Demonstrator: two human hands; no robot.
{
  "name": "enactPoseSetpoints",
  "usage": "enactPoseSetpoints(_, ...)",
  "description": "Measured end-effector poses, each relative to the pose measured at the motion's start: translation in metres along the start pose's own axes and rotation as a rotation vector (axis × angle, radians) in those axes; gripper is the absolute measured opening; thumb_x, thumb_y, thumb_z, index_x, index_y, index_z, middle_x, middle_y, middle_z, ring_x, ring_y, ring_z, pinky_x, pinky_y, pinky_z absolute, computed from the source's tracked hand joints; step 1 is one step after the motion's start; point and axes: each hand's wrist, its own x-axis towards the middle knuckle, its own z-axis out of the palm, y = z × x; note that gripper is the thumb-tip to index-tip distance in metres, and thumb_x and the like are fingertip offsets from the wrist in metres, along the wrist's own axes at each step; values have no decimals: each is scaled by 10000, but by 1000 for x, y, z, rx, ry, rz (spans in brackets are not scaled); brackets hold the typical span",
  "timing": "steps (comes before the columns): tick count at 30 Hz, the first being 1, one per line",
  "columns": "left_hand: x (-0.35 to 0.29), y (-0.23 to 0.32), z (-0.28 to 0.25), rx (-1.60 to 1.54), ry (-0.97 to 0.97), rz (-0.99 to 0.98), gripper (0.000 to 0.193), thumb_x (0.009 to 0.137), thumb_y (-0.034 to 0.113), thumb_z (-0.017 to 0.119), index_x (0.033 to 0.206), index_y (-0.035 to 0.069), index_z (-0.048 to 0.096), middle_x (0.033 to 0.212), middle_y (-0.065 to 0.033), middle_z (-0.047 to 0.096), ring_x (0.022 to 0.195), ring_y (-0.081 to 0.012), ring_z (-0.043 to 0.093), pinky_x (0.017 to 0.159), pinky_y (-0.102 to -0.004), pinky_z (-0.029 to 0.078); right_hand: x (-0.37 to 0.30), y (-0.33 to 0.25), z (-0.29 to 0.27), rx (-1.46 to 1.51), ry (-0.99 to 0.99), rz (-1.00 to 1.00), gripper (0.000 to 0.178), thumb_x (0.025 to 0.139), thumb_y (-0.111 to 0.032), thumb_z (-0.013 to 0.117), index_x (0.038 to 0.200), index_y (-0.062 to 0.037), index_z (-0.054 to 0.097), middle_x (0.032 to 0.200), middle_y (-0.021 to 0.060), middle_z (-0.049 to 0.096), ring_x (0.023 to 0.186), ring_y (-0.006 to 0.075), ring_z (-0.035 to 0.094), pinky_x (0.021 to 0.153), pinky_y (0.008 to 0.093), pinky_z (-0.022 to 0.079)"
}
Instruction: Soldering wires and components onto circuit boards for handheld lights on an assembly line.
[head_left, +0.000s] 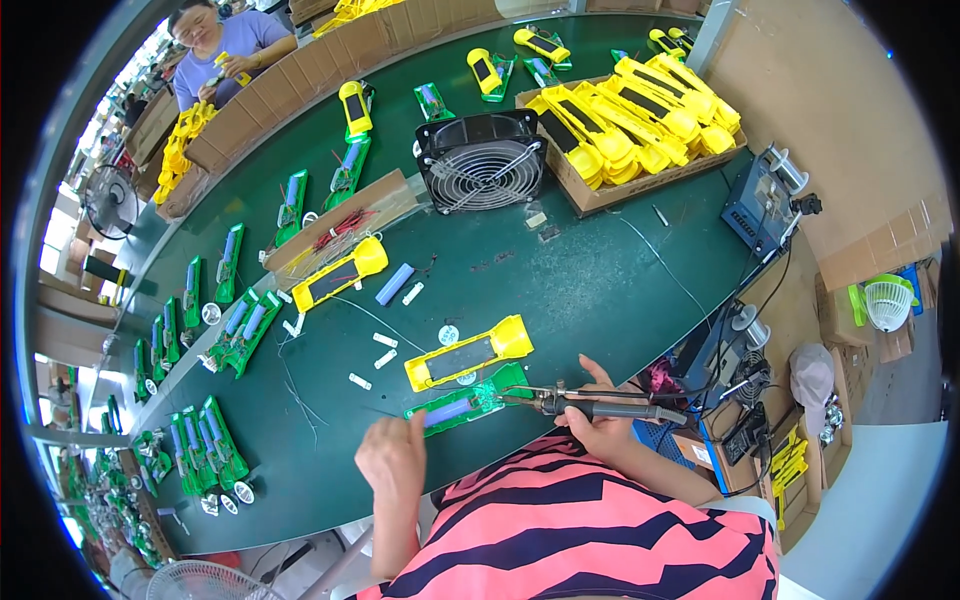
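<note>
Right hand (pixel 597 422): you grip the soldering iron (pixel 628 410) | left hand (pixel 392 455): curled, hold unclear | green casing (pixel 512 379): your 11 o'clock | risk: wrist slip could scorch blue battery (pixel 447 412), iron's 9 o'clock

On green tabletop (pixel 600 270), black square metal fan (pixel 485 170) is standing. Right of fan, brown cardboard box (pixel 665 178) is sitting, yellow plastic casings (pixel 620 125) lying heaped in it. Left of fan, brown cardboard tray (pixel 385 195) is holding thin red wires (pixel 345 228). Before fan, lone yellow plastic casing (pixel 512 340) is lying; farther before fan, green plastic shell (pixel 515 383), blue cylindrical battery (pixel 448 411) resting in it.
</note>
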Motion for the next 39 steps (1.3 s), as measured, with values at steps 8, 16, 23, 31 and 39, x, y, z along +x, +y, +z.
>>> enactPoseSetpoints(8,-1,19,12,-287,115,299,277,615,4,609,886,52,642,833,-72,555,764,-212,554,651,-323,435,2,1,0,-28,-56,4,153,717,-21,607,867,-22,578,609,37,591,556,121,619,987,474,286)
enactPoseSetpoints(16,1,32,29,-300,1,367,239,624,21,610,862,39,622,745,-50,510,668,-199,533,608,-315,427,-2,2,-1,-15,-22,3,123,723,-15,605,843,-4,582,643,57,592,554,133,621,992,465,289)
enactPoseSetpoints(23,3,33,27,-286,-29,390,268,599,26,617,867,32,623,732,-46,498,661,-189,527,610,-311,424,3,-7,1,83,32,105,105,718,13,604,818,21,574,643,57,589,550,121,616,994,446,298)
enactPoseSetpoints(31,3,32,28,-285,-28,395,276,590,29,617,866,35,623,726,-42,495,655,-185,525,602,-310,421,2,1,-1,10,-32,61,86,710,16,614,782,16,566,640,44,574,529,117,609,995,430,304)
enactPoseSetpoints(39,4,33,27,-284,-27,396,261,594,30,615,855,41,629,726,-41,491,653,-184,523,599,-307,421,-6,11,0,121,17,233,86,729,-4,597,813,10,582,564,31,592,537,88,592,998,431,288)
